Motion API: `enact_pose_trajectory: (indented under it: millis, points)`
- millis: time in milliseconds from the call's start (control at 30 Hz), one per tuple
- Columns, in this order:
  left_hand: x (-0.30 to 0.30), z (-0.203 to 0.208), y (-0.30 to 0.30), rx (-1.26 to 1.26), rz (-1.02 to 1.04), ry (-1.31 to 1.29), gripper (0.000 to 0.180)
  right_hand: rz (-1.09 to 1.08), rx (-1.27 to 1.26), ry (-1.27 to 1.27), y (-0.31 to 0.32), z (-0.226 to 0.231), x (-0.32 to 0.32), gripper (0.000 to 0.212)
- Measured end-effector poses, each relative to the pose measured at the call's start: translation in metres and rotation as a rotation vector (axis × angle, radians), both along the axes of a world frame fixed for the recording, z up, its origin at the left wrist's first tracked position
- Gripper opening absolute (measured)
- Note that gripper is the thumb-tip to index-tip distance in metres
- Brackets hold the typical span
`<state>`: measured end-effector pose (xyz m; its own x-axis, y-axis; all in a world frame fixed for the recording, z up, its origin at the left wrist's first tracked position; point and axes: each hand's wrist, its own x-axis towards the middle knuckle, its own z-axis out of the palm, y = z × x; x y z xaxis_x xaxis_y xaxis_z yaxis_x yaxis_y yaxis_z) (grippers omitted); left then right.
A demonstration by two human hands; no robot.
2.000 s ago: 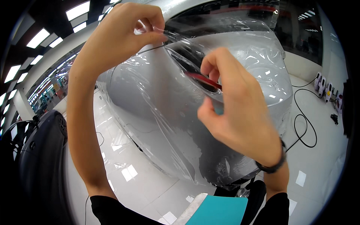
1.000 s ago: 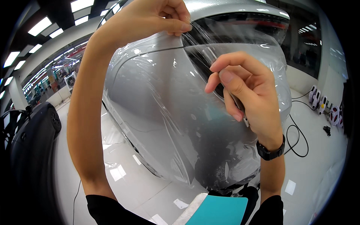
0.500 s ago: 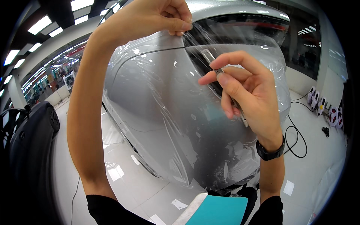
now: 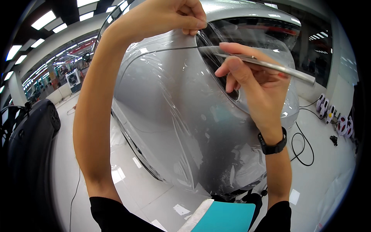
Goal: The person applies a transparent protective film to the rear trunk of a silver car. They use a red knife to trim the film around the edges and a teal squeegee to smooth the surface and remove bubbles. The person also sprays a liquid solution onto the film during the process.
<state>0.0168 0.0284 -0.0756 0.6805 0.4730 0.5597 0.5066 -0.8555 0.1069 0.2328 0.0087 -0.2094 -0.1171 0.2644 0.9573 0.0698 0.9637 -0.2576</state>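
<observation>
Up close, a slim silver tool [image 4: 295, 73] is gripped in the right hand [image 4: 255, 81], fingers curled, its pointed end angled left; farther out, clear film [image 4: 179, 129] draped over the silver car [image 4: 185, 75] is pinched by the left hand [image 4: 185, 17], wrist bent rightward, apparently at an edge.

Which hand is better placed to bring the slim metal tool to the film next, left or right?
Probably the right hand: it holds the slim metal tool, narrow end pointing toward the picture's left, over the clear film. The left hand is occupied, pinching that film higher up.
</observation>
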Motion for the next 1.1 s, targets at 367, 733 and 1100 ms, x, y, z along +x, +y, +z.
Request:
enact_pose_trajectory:
  millis: [367, 733, 1100]
  points:
    - [-0.003, -0.002, 0.008, -0.107, -0.084, -0.054, 0.015, -0.344, 0.469, 0.053, 0.017, -0.001, -0.021, 0.009]
    - [-0.001, -0.003, 0.007, -0.092, -0.068, -0.053, 0.013, -0.386, 0.508, 0.014, 0.022, 0.000, -0.024, 0.011]
    - [-0.005, -0.003, 0.010, -0.121, -0.112, -0.059, 0.013, -0.393, 0.581, 0.005, 0.022, 0.001, -0.027, 0.012]
